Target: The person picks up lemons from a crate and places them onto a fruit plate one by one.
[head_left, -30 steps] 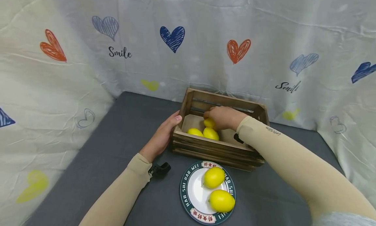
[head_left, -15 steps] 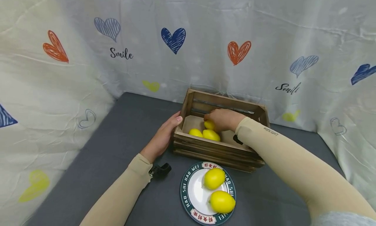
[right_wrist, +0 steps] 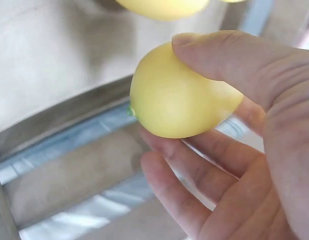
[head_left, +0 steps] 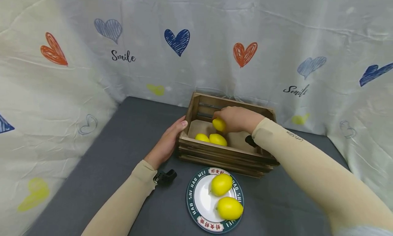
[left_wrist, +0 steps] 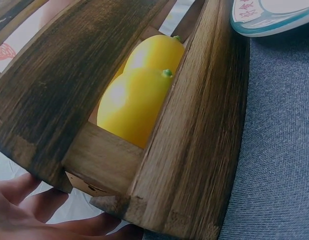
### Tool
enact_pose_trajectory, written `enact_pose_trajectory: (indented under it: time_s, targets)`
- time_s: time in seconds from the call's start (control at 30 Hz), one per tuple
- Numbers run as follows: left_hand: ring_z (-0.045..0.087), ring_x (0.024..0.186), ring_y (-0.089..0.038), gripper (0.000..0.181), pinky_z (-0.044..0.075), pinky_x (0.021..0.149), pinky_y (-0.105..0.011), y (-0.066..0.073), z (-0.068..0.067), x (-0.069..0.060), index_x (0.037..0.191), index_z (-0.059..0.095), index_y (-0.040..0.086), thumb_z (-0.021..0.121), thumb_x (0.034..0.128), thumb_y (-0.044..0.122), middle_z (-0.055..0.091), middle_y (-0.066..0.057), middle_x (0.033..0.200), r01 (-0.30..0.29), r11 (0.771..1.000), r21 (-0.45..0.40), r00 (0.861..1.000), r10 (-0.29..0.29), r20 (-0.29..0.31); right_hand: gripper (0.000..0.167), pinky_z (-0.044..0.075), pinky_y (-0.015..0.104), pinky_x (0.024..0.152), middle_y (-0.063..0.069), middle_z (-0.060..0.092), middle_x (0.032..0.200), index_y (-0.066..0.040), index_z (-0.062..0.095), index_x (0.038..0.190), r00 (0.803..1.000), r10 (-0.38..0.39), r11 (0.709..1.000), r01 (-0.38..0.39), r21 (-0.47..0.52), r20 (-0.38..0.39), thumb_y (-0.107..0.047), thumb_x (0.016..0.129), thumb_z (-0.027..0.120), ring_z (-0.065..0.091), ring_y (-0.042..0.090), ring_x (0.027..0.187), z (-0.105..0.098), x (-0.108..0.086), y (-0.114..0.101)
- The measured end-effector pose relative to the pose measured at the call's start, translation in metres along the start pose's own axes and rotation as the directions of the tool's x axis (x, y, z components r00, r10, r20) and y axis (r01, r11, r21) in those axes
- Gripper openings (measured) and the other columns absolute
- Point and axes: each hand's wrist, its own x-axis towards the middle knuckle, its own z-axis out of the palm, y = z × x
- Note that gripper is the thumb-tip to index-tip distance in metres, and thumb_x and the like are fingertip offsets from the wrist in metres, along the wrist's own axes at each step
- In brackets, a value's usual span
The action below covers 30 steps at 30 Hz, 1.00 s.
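Observation:
A brown slatted wooden crate [head_left: 224, 157] stands at the back of the table. My left hand [head_left: 167, 140] grips its left end, the thumb at the rim; in the left wrist view its fingers [left_wrist: 39, 202] touch the crate's end. Inside the crate my right hand [head_left: 237, 119] pinches a yellow lemon [right_wrist: 179, 95] between thumb and fingers, raised off the crate's floor. Two more lemons, one at the left [head_left: 202, 137] and one beside it [head_left: 218, 139], lie by the crate's front wall.
In front of the crate is a white plate [head_left: 202, 198] with a green lettered rim. On it lie a farther lemon [head_left: 221, 184] and a nearer lemon [head_left: 229, 208]. A white curtain [head_left: 215, 72] printed with hearts hangs behind the dark grey table [head_left: 138, 127].
My right hand has lifted the lemon slightly, away from the lemons below it. The left hand keeps its place on the crate. The head view has shifted a little.

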Motion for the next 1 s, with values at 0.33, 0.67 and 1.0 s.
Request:
enact_pose_trajectory:
  time_s: [0.33,0.67,1.0]
  targets:
    - [0.019,0.167,-0.029,0.080,0.018,0.136,-0.059,-0.004,0.000,-0.001,0.175,0.021,0.022,0.047,0.1081,0.057,0.017,-0.003,0.182,0.000,1.000,0.022,1.000,0.000,-0.005,0.062,0.061,0.049,0.101,0.009,0.070,0.130,-0.019,0.064,0.148,0.997,0.039,0.999,-0.040,-0.013,-0.064,-0.021,0.091,0.088,0.066,0.027,0.105,-0.018,-0.051,-0.023]
    - [0.014,0.169,-0.028,0.082,0.017,0.137,-0.057,0.000,-0.001,0.002,0.176,0.017,0.021,0.047,0.1080,0.057,0.012,-0.002,0.183,0.004,1.000,0.023,1.000,-0.004,-0.024,0.063,0.062,0.045,0.096,0.003,0.069,0.124,-0.024,0.064,0.148,0.992,0.030,0.999,-0.035,-0.036,-0.125,-0.029,0.090,0.089,0.066,0.024,0.101,-0.032,-0.100,-0.052]
    - [0.014,0.169,-0.030,0.082,0.016,0.136,-0.061,-0.003,-0.001,0.002,0.176,0.016,0.022,0.046,0.1084,0.058,0.011,-0.003,0.184,0.018,0.999,0.028,1.000,-0.017,-0.012,0.066,0.065,0.042,0.086,0.002,0.069,0.118,-0.025,0.065,0.148,0.980,-0.070,0.991,0.047,-0.124,-0.188,-0.031,0.088,0.092,0.066,0.020,0.095,-0.034,-0.132,-0.082]
